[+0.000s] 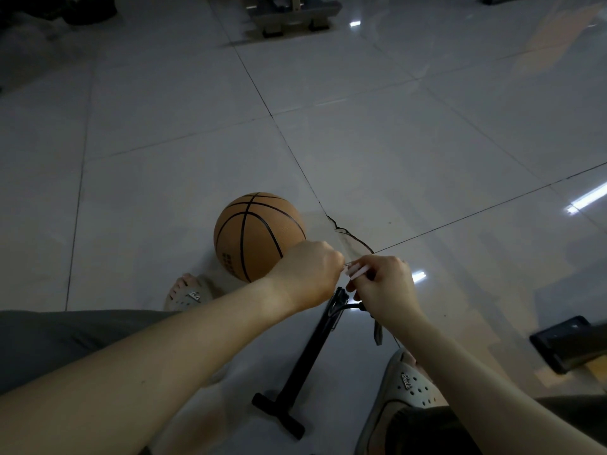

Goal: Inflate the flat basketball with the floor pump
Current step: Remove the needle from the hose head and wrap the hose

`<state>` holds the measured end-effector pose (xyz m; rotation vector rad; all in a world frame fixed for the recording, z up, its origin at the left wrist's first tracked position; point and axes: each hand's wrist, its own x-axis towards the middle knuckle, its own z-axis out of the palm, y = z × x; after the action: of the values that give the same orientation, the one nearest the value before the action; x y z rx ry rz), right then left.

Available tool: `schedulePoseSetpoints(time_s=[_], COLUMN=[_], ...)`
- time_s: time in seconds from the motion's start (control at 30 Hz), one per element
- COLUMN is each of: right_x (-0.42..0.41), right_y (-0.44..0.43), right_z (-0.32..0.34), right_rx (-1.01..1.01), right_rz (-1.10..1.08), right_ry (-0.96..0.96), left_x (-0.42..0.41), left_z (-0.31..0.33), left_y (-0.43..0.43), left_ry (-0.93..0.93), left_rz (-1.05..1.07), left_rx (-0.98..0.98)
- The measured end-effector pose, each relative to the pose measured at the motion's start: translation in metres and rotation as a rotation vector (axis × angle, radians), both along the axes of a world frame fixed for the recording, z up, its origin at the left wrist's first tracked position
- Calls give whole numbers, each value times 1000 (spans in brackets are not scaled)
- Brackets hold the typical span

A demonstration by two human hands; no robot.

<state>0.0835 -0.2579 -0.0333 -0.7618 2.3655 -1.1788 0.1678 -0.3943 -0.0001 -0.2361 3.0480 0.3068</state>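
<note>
Cloth of grey trousers [59,343] fills the lower left corner. Just to the right of it the left foot [184,294], in a pale clog with holes, stands on the glossy tiled floor [164,142]. The orange basketball [258,234] rests on the floor just beyond this foot, and from above its outline looks round. The left hand [308,279] is in front of the lower right side of the ball. Its fingers are curled tight and the fingertips pinch a thin needle [346,265].

The needle meets a small pale plastic piece [356,270], which the right hand [384,289] holds with curled fingers. I cannot tell if the needle sits inside this piece or only touches it. A crack [353,239] runs through the tile just beyond both hands.

Below the hands the floor pump [312,349] lies flat on the floor between the two feet. Its black barrel slopes from the hands down to the T-handle [279,417], which is the part nearest to the person. A black hose [348,305] curves from the upper end of the barrel into the right hand. The right foot [410,385], in the same kind of clog, stands just to the right of the barrel.

At the far right a dark flat object [565,343] lies on a wooden edge; what it is I cannot tell.
</note>
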Motion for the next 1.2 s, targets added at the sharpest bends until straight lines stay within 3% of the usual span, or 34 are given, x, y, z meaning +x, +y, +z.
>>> schedulePoseSetpoints(time_s=[0.13,0.3,0.5,0.73,1.2], right_x=[3,6,2,-1,-9], right_y=[-1,-1,0,6,12], right_z=[3,4,8,14,8], right_rx=[8,21,-79,-225,-330], right_rz=[-5,32,-100,-47,43], right_ry=[-1,19,-204,-353,-574], left_x=[2,1,0,-1,-5], left_z=[1,0,-2,-4,-6], left_y=[1,4,3,-1,0], left_ry=[14,85,95,96,-3], left_rz=[-64,66,187,351,368], left_rx=[-24,246,466,741,868])
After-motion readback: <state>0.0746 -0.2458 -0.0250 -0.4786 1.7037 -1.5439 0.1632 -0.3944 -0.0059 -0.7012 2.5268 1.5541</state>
